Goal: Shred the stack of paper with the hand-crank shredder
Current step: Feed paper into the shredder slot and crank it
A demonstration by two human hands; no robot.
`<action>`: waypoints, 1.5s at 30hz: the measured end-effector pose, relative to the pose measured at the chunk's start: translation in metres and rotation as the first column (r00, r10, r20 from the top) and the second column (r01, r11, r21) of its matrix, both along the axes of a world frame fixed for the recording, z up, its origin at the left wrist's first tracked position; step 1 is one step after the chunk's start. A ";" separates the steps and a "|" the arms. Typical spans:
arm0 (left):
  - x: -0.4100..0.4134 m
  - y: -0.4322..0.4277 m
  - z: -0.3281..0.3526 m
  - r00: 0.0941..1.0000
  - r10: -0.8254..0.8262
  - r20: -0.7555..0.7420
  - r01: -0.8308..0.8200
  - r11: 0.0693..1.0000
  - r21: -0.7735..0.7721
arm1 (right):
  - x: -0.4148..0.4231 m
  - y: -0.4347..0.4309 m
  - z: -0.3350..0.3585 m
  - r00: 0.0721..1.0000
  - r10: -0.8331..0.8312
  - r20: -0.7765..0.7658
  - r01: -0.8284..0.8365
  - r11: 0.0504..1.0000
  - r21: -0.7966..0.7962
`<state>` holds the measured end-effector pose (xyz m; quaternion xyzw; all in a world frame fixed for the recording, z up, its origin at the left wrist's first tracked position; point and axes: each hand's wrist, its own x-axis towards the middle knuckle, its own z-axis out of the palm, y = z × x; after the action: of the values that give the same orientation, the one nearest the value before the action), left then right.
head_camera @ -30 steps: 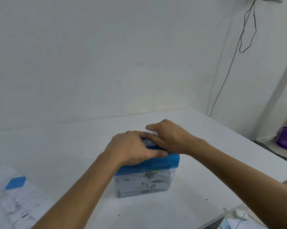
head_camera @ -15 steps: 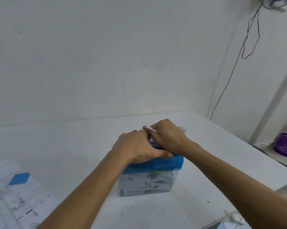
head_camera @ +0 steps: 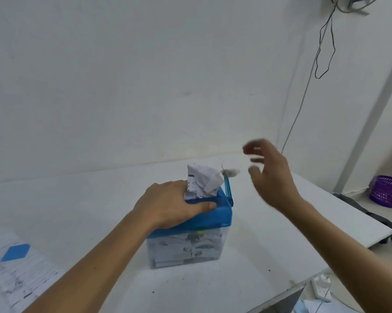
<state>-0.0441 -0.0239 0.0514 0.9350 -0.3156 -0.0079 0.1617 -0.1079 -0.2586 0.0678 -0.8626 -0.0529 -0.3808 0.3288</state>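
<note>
Blue-lidded clear plastic hand-crank shredder [head_camera: 197, 219] is set mid-way on the white table [head_camera: 77, 211], with a crumpled white printed sheet [head_camera: 205, 179] stuck upright in its top slot. Its blue crank arm [head_camera: 227, 188] is stood near-vertical at the right end and topped by a blurred pale knob [head_camera: 231, 172]. The lid is pressed by the left hand [head_camera: 167, 204], fingers laid flat. The right hand [head_camera: 272, 177] is held in the air, spread and empty, just right of the knob, so it is judged the nearer hand for cranking. A printed paper stack [head_camera: 16, 276] is seen at the near-left edge.
</note>
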 end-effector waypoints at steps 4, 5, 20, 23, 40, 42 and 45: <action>0.002 -0.002 -0.003 0.999 0.039 0.007 -0.038 0.999 -0.035 | -0.014 -0.006 -0.047 0.999 -0.044 -0.020 0.026 0.832 -0.554; 0.004 -0.002 -0.005 0.999 0.043 0.027 -0.043 0.999 -0.033 | -0.010 -0.007 -0.053 0.999 -0.025 -0.019 0.008 0.770 -0.639; 0.008 -0.004 -0.013 0.992 0.056 0.113 -0.063 0.996 0.056 | 0.038 0.006 -0.097 0.920 0.034 -0.391 -0.189 0.912 -0.363; 0.007 -0.007 -0.014 0.988 0.077 0.136 -0.086 0.995 0.058 | 0.022 0.018 -0.110 0.846 -0.023 -0.532 -0.172 0.934 -0.313; 0.003 -0.008 -0.008 0.996 0.057 0.070 -0.064 0.993 0.097 | -0.004 0.034 0.017 -0.116 0.013 -0.993 -0.088 0.996 0.023; 0.003 -0.007 -0.010 0.996 0.050 0.071 -0.057 0.993 0.099 | -0.002 0.037 0.027 -0.157 -0.012 -0.988 -0.108 0.994 0.005; 0.005 -0.009 -0.012 0.997 0.020 0.078 -0.027 0.996 0.081 | -0.022 0.046 0.018 0.191 -0.155 -0.969 -0.072 0.982 -0.172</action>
<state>-0.0389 -0.0324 0.0391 0.9441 -0.3100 0.0171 0.1112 -0.1297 -0.2125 0.0863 -0.9340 0.1576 0.2523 0.1980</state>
